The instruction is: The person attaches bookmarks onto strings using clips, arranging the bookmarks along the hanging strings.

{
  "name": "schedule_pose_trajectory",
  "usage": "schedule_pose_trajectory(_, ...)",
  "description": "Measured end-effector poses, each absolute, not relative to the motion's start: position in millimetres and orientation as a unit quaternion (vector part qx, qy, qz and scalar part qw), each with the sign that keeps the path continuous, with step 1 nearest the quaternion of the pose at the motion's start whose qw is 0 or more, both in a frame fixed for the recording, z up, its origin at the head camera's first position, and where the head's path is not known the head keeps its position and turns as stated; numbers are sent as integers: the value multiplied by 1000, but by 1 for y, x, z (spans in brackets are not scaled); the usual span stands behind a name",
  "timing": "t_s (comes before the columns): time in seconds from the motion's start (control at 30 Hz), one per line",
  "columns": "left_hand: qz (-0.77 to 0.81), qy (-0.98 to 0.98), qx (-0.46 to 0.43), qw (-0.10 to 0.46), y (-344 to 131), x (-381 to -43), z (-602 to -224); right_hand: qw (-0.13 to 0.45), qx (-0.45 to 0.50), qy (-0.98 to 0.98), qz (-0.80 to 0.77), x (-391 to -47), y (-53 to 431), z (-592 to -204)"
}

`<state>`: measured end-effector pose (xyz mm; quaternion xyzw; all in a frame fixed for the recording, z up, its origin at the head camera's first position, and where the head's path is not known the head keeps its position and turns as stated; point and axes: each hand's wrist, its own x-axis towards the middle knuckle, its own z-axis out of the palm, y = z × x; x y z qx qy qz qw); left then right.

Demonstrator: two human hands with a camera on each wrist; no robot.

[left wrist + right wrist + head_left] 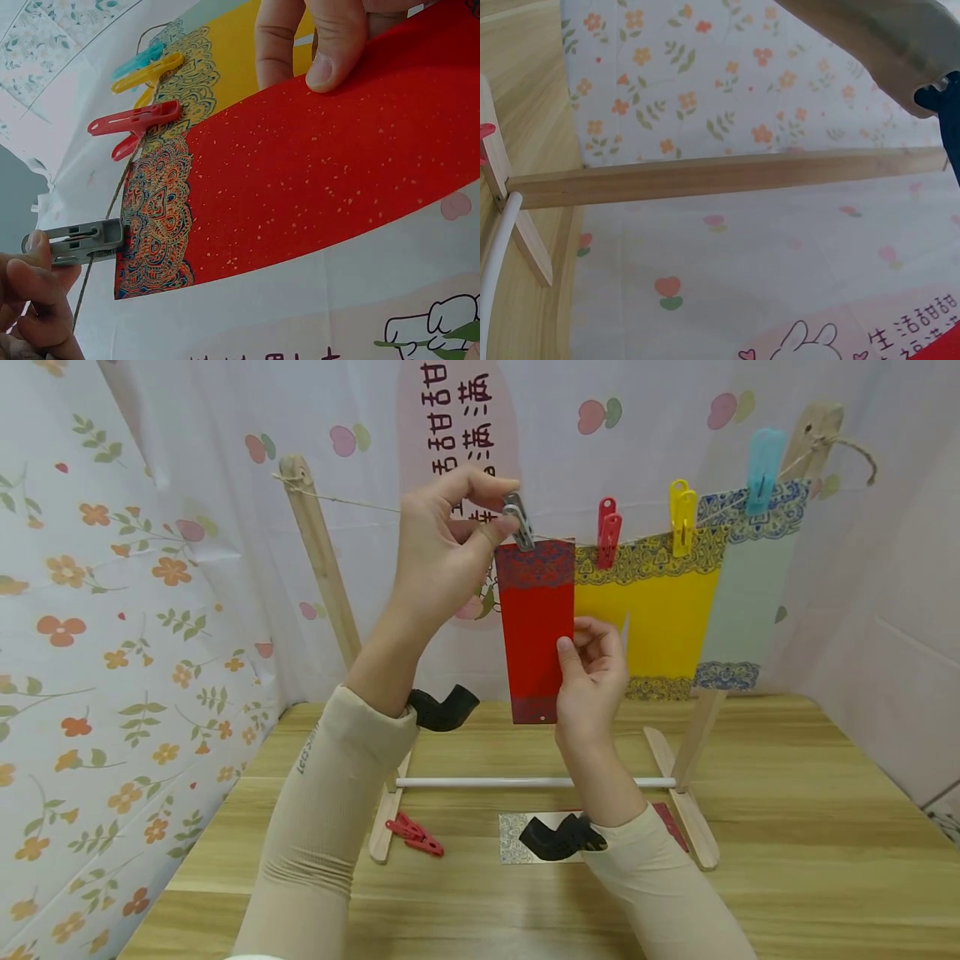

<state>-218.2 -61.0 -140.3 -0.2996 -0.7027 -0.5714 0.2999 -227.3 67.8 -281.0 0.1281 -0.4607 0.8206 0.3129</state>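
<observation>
My left hand (pixel 442 547) pinches a grey clothespin (pixel 519 522) between thumb and fingers, up at the string (pixel 352 503). Its jaws sit over the patterned top edge of a red card (pixel 534 635), which hangs down from there. Lower on the card's right edge, my right hand (pixel 596 685) pinches it, thumb in front. In the left wrist view the clothespin (pixel 82 241) overlaps both string and card, and the red card (pixel 315 165) bows slightly. Only a corner of the red card (pixel 946 346) shows in the right wrist view.
A yellow card (pixel 660 618) and a pale green card (pixel 746 593) hang to the right under red, yellow and blue clothespins. Wooden posts (pixel 322 560) and a white rod (pixel 487 782) form the stand. Red clothespins (pixel 415 835) and a patterned card (pixel 513 839) lie on the table.
</observation>
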Motion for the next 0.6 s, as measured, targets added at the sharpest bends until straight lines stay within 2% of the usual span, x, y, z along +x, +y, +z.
schedule_pose_trajectory(0.6, -560, -723, -291, 282, -60, -216, -141, 307, 124, -460, 824, -232, 63, -281)
